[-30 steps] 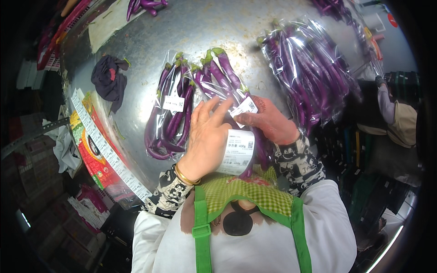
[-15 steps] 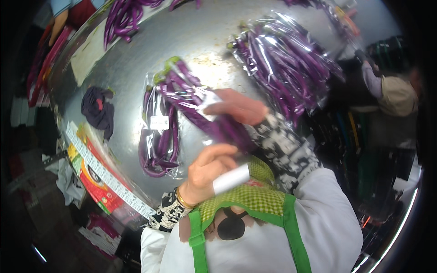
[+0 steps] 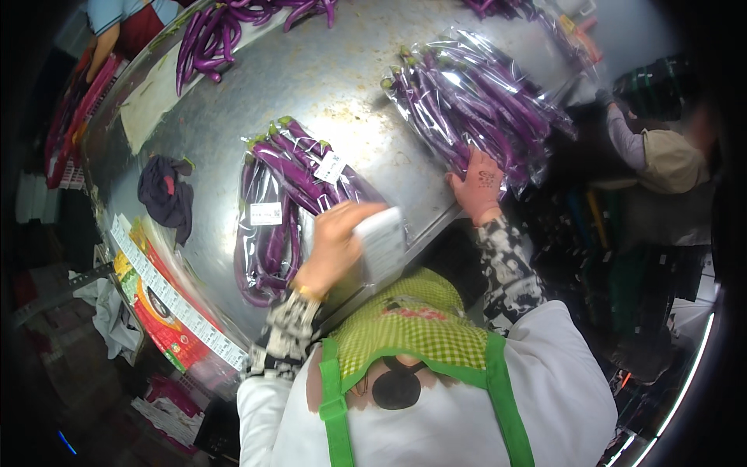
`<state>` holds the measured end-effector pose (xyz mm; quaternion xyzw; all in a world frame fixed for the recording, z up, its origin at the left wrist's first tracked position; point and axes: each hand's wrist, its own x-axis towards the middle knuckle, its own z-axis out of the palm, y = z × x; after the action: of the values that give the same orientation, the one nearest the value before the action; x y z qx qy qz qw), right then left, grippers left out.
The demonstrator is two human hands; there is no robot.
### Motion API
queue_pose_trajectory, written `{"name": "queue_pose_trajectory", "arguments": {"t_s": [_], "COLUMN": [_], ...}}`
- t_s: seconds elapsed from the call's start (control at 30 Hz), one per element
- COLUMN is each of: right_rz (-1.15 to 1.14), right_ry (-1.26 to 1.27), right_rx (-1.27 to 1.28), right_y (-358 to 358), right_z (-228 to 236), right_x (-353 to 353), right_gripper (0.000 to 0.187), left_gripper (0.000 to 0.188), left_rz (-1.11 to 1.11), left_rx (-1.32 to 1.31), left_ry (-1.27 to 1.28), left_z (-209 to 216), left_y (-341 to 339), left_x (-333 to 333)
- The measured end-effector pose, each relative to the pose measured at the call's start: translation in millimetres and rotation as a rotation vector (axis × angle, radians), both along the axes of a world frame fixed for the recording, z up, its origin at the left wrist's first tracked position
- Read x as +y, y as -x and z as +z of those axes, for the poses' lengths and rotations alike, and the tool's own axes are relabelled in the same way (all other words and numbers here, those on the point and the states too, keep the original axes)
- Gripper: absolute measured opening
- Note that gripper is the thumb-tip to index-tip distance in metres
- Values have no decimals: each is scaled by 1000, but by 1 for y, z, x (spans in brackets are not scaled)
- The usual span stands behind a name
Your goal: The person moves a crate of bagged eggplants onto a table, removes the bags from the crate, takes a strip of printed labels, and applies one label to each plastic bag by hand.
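Observation:
My left hand (image 3: 336, 243) is closed round a pad of white labels (image 3: 381, 243), just in front of the bagged eggplants. Long purple eggplants in a clear bag (image 3: 296, 173) lie slantwise there, with a white label on top. Beside them on the left is another labelled bag of eggplants (image 3: 261, 247). My right hand (image 3: 478, 187), in a pinkish glove, is at the near end of a heap of bagged eggplants (image 3: 486, 101), its fingers curled over a bag and its fingertips partly hidden.
A metal table (image 3: 334, 86) carries everything. Loose eggplants (image 3: 210, 43) lie at the far left. A dark cloth (image 3: 166, 194) and a red-and-green printed package (image 3: 159, 311) with a label strip lie along the left edge. Another person's arm (image 3: 105, 47) shows at the far left.
My right hand has left the slanted bag and moved right to the heap. That bag now lies on the table with its label flat. My left hand has moved slightly forward with the labels.

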<state>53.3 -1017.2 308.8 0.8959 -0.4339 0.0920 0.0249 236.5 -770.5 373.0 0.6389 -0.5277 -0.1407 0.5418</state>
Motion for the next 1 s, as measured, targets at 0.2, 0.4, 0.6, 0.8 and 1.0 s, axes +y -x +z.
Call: {"name": "queue_pose_trajectory", "arguments": {"t_s": [0.2,0.4,0.6,0.8,1.0], "right_rz": [148,156,-51,235,324], "right_ry": [-160,-1295,-1901,-577,-1877], "right_rx": [-302,-932,-763,-388,-1042], "right_y": [-5,-4,-17,-3,-18], "right_z": [22,71,67,-43,97], "right_x": [-20,5,22,3,75], "right_gripper": [46,33,43,28,39], "left_gripper": [7,9,13,12,8], "left_rz": [-124,-64,0,90,50], "left_rx": [-436,-461,-464,141,317], "left_ry": [-304,-529,-493,-357,-169], "left_z": [-68,-74,-59,-6,39], "left_y": [5,-15,-30,-13,7], "left_x": [-60,2,78,101,40]}}
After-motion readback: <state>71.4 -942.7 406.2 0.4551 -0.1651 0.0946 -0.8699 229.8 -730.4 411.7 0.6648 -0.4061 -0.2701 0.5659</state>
